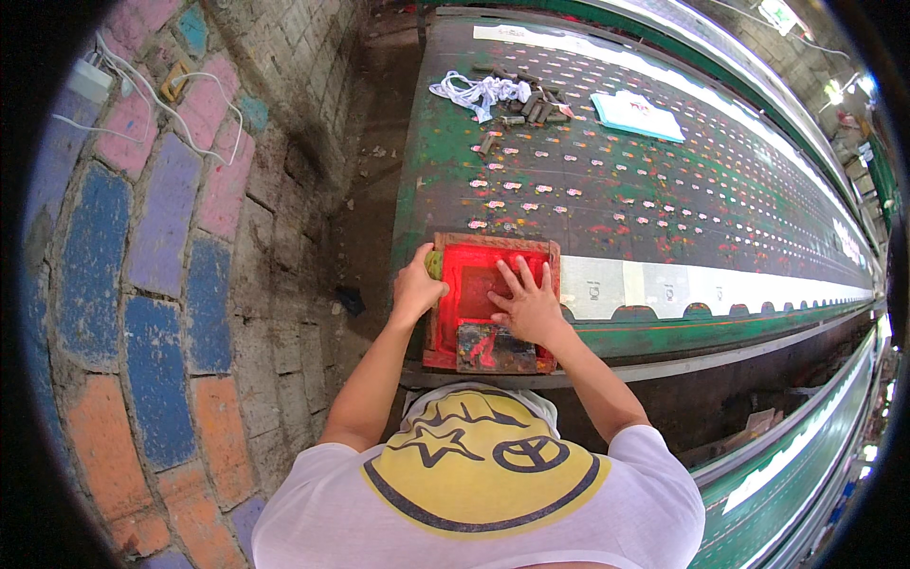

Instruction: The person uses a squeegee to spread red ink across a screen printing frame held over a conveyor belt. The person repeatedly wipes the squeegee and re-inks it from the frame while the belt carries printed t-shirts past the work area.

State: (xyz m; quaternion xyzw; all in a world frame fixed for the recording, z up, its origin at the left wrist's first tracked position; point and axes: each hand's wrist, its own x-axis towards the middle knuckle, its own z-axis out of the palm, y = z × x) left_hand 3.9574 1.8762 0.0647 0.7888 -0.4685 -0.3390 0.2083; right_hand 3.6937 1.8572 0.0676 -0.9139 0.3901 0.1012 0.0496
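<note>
A screen printing frame [553, 248] with wooden sides and a red-stained mesh lies at the near left end of the long table. My left hand [419, 286] grips its left side, the fingers curled at the edge by a yellow-green patch [433, 265]. Over the mesh, my right hand [533, 305] is spread with the fingers apart, holding nothing; whether its fingertips press on the mesh I cannot tell. Below that hand, a dark flat block [497, 349] smeared with red lies across the near part of the frame. White printed pieces [616, 287] run rightward from the frame.
The dark-topped table [588, 228] carries rows of small marks. Farther back lie a white cloth bundle [482, 92], several dark short blocks [542, 106] and a white-and-blue stack [637, 116]. A painted block wall [156, 379] stands left; another green table [806, 474] lies at right.
</note>
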